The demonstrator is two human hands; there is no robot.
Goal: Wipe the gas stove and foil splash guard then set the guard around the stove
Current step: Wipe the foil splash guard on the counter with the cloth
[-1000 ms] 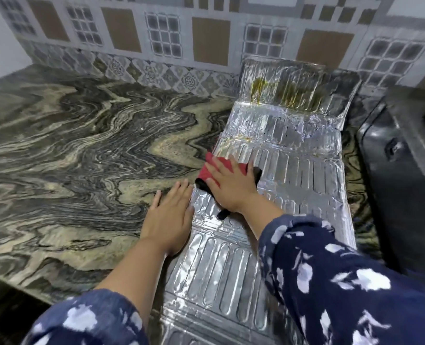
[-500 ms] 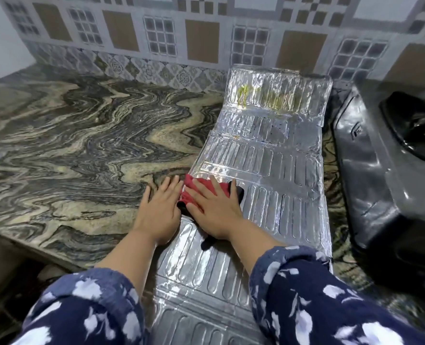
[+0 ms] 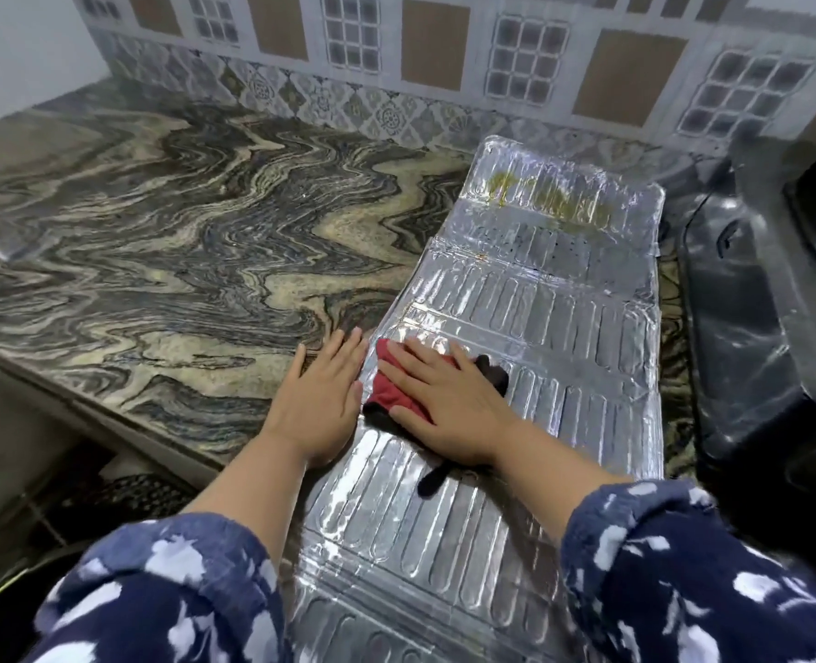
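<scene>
Foil splash guard (image 3: 530, 337) lies flat on the marble counter (image 3: 157, 260), far end w/ yellowish grease marks by the tiled wall (image 3: 435, 45). Gas stove (image 3: 760, 299) sits just beside the guard's right edge. Right hand (image 3: 449, 404), fingers spread flat (not gripping), presses a red and black cloth (image 3: 391, 390) onto the guard near its left edge. Left hand (image 3: 322, 399) rests open, palm down, on that left edge, partly on the counter.

Swirled marble countertop (image 3: 167, 260), patterned tile backsplash (image 3: 435, 55) behind, perhaps a dark mat (image 3: 133, 495) below the edge.
</scene>
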